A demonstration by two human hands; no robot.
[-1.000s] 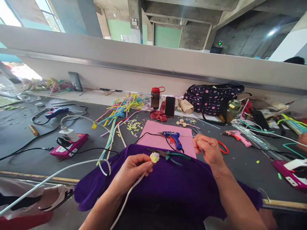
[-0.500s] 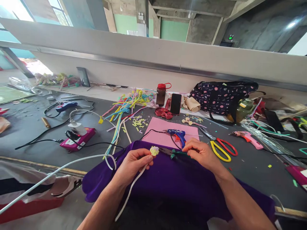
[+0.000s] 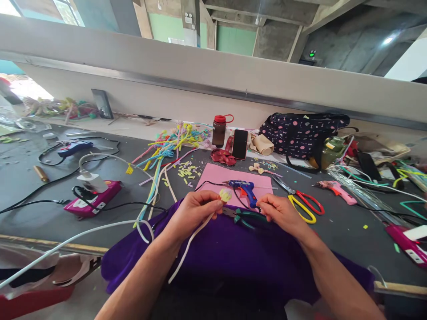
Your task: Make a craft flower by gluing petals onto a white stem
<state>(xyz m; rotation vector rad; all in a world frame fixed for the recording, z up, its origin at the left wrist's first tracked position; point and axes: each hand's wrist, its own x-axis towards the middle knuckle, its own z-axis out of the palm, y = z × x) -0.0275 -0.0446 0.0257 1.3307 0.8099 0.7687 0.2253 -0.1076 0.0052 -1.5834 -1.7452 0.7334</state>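
A small pale yellow flower (image 3: 225, 194) with a white stem (image 3: 191, 243) is pinched between the thumb and fingers of my left hand (image 3: 200, 209). Its stem hangs down over the purple cloth (image 3: 220, 262) on my lap. My right hand (image 3: 278, 212) is closed, fingertips pressed together; what they hold, if anything, is hidden. Green-handled pliers (image 3: 248, 218) lie between my hands, their handle ends reaching close to my right fingers. Just beyond, a blue glue gun (image 3: 246, 190) rests on a pink sheet (image 3: 213, 175).
Scissors (image 3: 302, 205) with red and yellow handles lie right, near a pink glue gun (image 3: 338, 192). Colourful fuzzy stems (image 3: 173, 144) are heaped behind yellow clippings (image 3: 187, 172). A magenta power strip (image 3: 96, 200) trails cables at left. A bottle (image 3: 219, 133), phone (image 3: 240, 144) and patterned bag (image 3: 296, 138) stand behind.
The flower has turned in my left fingers and sits slightly farther right and higher in view. My right hand stays closed near the pliers. The whole view has shifted slightly.
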